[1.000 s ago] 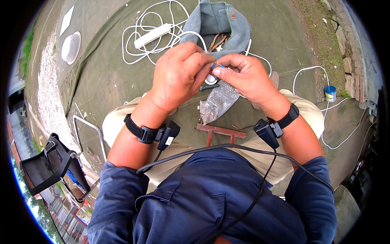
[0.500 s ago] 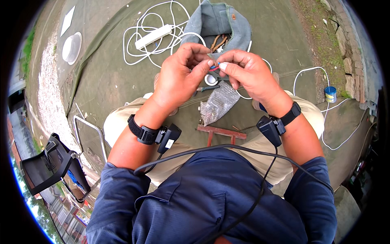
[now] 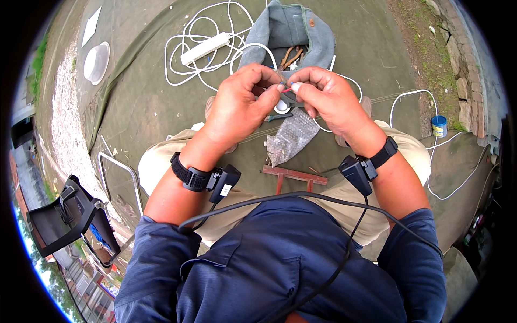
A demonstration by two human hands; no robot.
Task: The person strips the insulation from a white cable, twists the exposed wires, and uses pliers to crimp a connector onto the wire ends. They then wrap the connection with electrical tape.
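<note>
My left hand (image 3: 241, 101) and my right hand (image 3: 329, 101) meet over the ground, thumbs and forefingers pinched close together. Between the fingertips runs a thin red wire (image 3: 287, 90), with small bits of blue showing at both pinches. White cable (image 3: 262, 45) loops up close to the fingers. Just below them are a small white round part (image 3: 281, 106) and a dark-handled hand tool (image 3: 280, 116), both partly hidden. A piece of bubble wrap (image 3: 293, 135) lies nearer to me. Beyond my hands stands an open grey-blue cloth bag (image 3: 321, 40) containing brown-handled tools (image 3: 291, 57).
A white power strip (image 3: 205, 48) lies among coiled white cable at the far left. A red wooden stool (image 3: 296, 174) sits between my legs. To the right is a blue tin (image 3: 439, 126) with white cable. A black chair (image 3: 64, 220) stands left; a clear bowl (image 3: 97, 63) lies farther off.
My left hand has shifted slightly toward me and to the right, and less of the blue wire shows between the fingers. The right hand has hardly moved.
</note>
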